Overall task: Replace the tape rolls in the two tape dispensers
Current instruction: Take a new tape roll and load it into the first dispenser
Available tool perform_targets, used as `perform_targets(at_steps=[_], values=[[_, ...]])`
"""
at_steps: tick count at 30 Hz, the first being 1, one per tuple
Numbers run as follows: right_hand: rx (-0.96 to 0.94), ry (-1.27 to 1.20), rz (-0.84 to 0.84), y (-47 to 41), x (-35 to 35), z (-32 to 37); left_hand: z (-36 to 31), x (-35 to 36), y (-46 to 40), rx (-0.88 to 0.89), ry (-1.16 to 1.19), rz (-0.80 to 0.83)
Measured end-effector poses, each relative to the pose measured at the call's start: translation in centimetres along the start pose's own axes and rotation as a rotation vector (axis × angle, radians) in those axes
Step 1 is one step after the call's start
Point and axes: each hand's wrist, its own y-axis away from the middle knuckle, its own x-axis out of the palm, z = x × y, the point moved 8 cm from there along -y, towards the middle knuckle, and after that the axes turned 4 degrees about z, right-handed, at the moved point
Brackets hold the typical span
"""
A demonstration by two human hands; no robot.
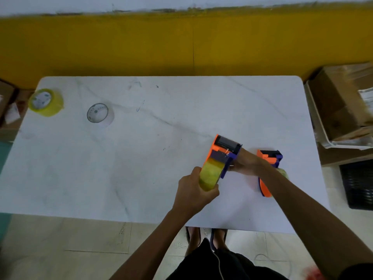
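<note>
An orange and purple tape dispenser [224, 150] is held above the white table [121, 158], right of centre. My left hand [194, 189] grips the yellowish tape roll [210, 175] seated in its rear end. My right hand [245, 162] holds the dispenser's purple side from the right. A second orange and purple dispenser [269, 158] lies on the table behind my right forearm, partly hidden. At the far left corner sits a full yellow tape roll [46, 102]. A nearly used-up pale roll [100, 115] lies to its right.
Cardboard boxes [343, 104] stand off the table's right edge, with a black crate [358, 184] on the floor below them. More cardboard lies beyond the left edge. A yellow wall runs behind the table. My feet show under the near edge.
</note>
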Motion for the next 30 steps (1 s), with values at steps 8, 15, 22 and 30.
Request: perform_targets(at_steps=[8, 15, 22, 30], values=[[-0.1, -0.238, 0.019, 0.8, 2.1, -0.2, -3.1, -0.7, -0.2, 0.046, 0.099, -0.021], [-0.105, -0.494, -0.025, 1.4, 1.8, -2.7, -3.4, -0.8, -0.5, -0.019, 0.153, -0.093], [-0.151, -0.632, -0.048, 2.8, 1.8, -5.0, -3.0, 0.7, -1.4, -0.125, 0.108, -0.116], [-0.049, -0.74, -0.23, 2.7, 1.1, -10.2, -3.0, 2.4, -3.9, -0.281, -0.07, -0.013]])
